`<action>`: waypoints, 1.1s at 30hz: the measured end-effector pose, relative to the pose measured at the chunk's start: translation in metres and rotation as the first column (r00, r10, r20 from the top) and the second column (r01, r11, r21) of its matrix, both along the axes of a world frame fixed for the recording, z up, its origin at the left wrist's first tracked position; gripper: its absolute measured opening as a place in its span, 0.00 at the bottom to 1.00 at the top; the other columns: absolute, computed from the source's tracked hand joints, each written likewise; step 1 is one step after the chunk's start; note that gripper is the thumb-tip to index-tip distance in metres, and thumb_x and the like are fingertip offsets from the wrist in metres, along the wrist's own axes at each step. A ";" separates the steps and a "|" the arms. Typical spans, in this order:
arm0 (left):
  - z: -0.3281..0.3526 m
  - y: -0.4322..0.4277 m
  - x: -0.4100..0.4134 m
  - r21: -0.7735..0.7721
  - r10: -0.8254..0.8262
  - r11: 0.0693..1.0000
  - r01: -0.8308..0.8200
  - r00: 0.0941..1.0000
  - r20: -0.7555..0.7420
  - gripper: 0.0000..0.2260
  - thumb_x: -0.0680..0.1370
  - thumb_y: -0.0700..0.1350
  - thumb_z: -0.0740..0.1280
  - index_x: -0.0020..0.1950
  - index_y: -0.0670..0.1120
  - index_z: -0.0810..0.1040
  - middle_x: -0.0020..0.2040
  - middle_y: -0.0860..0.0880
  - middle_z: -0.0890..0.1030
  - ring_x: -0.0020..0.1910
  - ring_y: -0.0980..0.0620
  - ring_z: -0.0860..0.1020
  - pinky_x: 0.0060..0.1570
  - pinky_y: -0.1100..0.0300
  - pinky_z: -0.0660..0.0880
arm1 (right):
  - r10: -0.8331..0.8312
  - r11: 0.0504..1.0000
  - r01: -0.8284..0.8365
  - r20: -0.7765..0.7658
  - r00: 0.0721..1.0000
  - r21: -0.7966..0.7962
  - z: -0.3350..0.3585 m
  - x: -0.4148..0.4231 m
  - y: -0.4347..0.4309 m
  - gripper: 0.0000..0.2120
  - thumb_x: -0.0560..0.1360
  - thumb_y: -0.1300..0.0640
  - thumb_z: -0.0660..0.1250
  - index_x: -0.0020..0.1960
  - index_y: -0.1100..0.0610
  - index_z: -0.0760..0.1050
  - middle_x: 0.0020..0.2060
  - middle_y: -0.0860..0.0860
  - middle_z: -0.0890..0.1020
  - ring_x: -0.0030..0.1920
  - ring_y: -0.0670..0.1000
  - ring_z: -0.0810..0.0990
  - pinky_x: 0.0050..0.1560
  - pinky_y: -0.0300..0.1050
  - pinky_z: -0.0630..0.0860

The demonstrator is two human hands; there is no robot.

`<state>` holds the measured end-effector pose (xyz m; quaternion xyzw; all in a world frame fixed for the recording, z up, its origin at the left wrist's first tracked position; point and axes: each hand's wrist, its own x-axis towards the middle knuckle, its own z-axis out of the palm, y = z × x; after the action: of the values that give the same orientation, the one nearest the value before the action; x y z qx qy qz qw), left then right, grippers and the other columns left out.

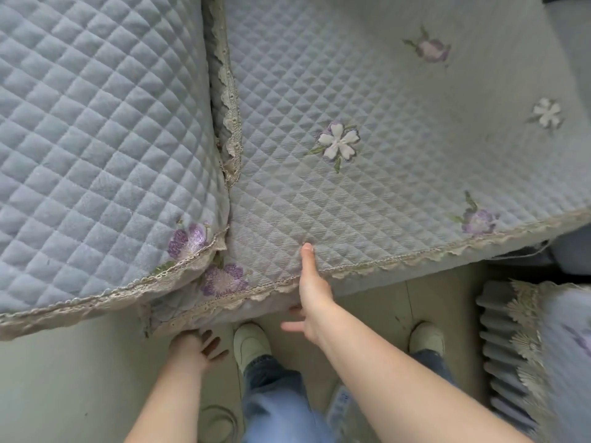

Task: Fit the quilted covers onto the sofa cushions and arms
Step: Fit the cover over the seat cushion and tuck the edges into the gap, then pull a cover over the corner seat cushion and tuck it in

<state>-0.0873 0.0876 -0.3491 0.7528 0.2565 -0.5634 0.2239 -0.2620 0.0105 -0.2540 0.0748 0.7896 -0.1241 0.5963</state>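
Take the gap (220,129) between the two seat cushions as your marker. To its left, the left cover (96,139) lies flat over its cushion, and its lace edge hangs over the front. To its right, the right cover (399,139) is spread across the second cushion. Its quilting is smooth over most of the top, and its lace hem (415,258) runs along the front edge.

Both seat cushions look covered. What remains here, as I judge it, is tidying the front corner just below the gap. There the two hems overlap and bunch around the purple embroidered flowers (224,279).

Your right hand (311,292) is just right of the gap at the front edge. It pinches the right cover, with the thumb on top and the fingers under the hem. Your left hand (192,343) is just below the gap, up against the hanging fabric. I cannot tell whether it grasps the cloth or only touches it.

Far to the right of the gap sits a pleated cover (511,346) with fringe. I cannot tell whether it is fitted on anything. The sofa arms are out of view, so I cannot say whether they are done.
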 end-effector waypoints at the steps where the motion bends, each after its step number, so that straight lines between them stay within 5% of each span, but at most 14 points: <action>1: 0.018 -0.002 -0.015 0.006 -0.104 0.995 0.104 0.995 -0.009 0.17 0.84 0.41 0.50 0.71 0.41 0.66 0.68 0.41 0.72 0.65 0.40 0.73 0.60 0.37 0.67 | 0.148 0.989 -0.148 0.062 0.987 0.004 0.013 -0.014 -0.001 0.39 0.70 0.30 0.62 0.72 0.53 0.62 0.67 0.54 0.68 0.64 0.60 0.72 0.52 0.58 0.78; 4: 0.094 -0.021 -0.066 -0.088 -0.507 0.860 0.502 0.861 -0.042 0.14 0.82 0.44 0.55 0.65 0.42 0.72 0.59 0.44 0.79 0.48 0.45 0.78 0.53 0.48 0.71 | 0.514 0.846 -0.519 -0.070 0.855 -0.123 0.068 -0.080 -0.011 0.26 0.72 0.46 0.67 0.66 0.57 0.70 0.61 0.54 0.74 0.58 0.56 0.75 0.56 0.55 0.77; 7: 0.164 -0.056 -0.115 -0.232 -0.740 0.627 0.743 0.662 0.121 0.12 0.81 0.45 0.60 0.61 0.44 0.77 0.52 0.47 0.81 0.46 0.48 0.79 0.43 0.56 0.72 | 0.611 0.714 -0.666 -0.274 0.743 -0.215 0.136 -0.148 -0.034 0.18 0.73 0.50 0.65 0.58 0.59 0.75 0.51 0.54 0.79 0.54 0.55 0.77 0.56 0.51 0.76; 9: 0.225 -0.090 -0.169 -0.270 -0.790 0.413 0.870 0.490 0.368 0.11 0.80 0.43 0.60 0.58 0.44 0.79 0.50 0.47 0.82 0.45 0.49 0.79 0.43 0.56 0.75 | 0.614 0.656 -0.707 -0.357 0.704 -0.266 0.194 -0.213 -0.045 0.17 0.73 0.51 0.64 0.57 0.61 0.76 0.47 0.54 0.80 0.50 0.55 0.78 0.50 0.46 0.74; 11: 0.283 -0.113 -0.222 -0.216 -0.794 0.163 0.963 0.258 0.551 0.11 0.78 0.42 0.60 0.55 0.47 0.80 0.52 0.47 0.83 0.49 0.48 0.80 0.49 0.56 0.76 | 0.652 0.560 -0.784 -0.442 0.616 -0.267 0.241 -0.272 -0.048 0.19 0.75 0.50 0.64 0.61 0.59 0.75 0.54 0.54 0.80 0.56 0.54 0.77 0.52 0.43 0.71; 15: 0.387 -0.146 -0.354 -0.054 -0.688 -0.245 0.968 -0.134 0.713 0.12 0.76 0.45 0.61 0.56 0.52 0.80 0.54 0.52 0.83 0.52 0.51 0.80 0.48 0.63 0.71 | 0.638 0.464 -0.831 -0.535 0.554 -0.307 0.325 -0.400 -0.045 0.21 0.76 0.48 0.63 0.65 0.56 0.72 0.62 0.53 0.77 0.61 0.53 0.75 0.56 0.41 0.69; 23: 0.484 -0.187 -0.596 0.132 -0.345 -0.632 0.763 -0.430 0.834 0.15 0.76 0.44 0.62 0.61 0.49 0.78 0.64 0.48 0.76 0.63 0.47 0.73 0.61 0.59 0.69 | 0.448 0.554 -0.805 -0.738 0.505 -0.214 0.417 -0.644 -0.021 0.21 0.75 0.48 0.63 0.66 0.54 0.71 0.62 0.54 0.77 0.61 0.56 0.74 0.56 0.44 0.69; 28: 0.476 -0.232 -0.707 0.203 -0.176 -0.764 0.612 -0.500 0.848 0.17 0.74 0.43 0.59 0.62 0.50 0.75 0.65 0.54 0.72 0.67 0.48 0.66 0.55 0.55 0.72 | 0.473 0.610 -0.788 -0.760 0.446 -0.083 0.400 -0.746 -0.026 0.26 0.75 0.49 0.61 0.71 0.51 0.62 0.66 0.54 0.73 0.65 0.56 0.70 0.61 0.48 0.69; 33: 0.428 -0.296 -0.814 0.163 -0.189 -0.870 0.465 -0.621 0.760 0.19 0.77 0.46 0.58 0.68 0.49 0.71 0.69 0.51 0.70 0.68 0.47 0.64 0.61 0.53 0.70 | 0.512 0.698 -0.716 -0.689 0.513 -0.015 0.343 -0.815 -0.065 0.30 0.77 0.48 0.61 0.75 0.54 0.57 0.69 0.56 0.70 0.68 0.56 0.68 0.64 0.46 0.67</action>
<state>-0.9009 -0.2079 0.0793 0.3762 -0.8785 -0.2712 -0.1148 -1.0772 -0.0542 0.0886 -0.3508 0.8866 -0.0369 0.2991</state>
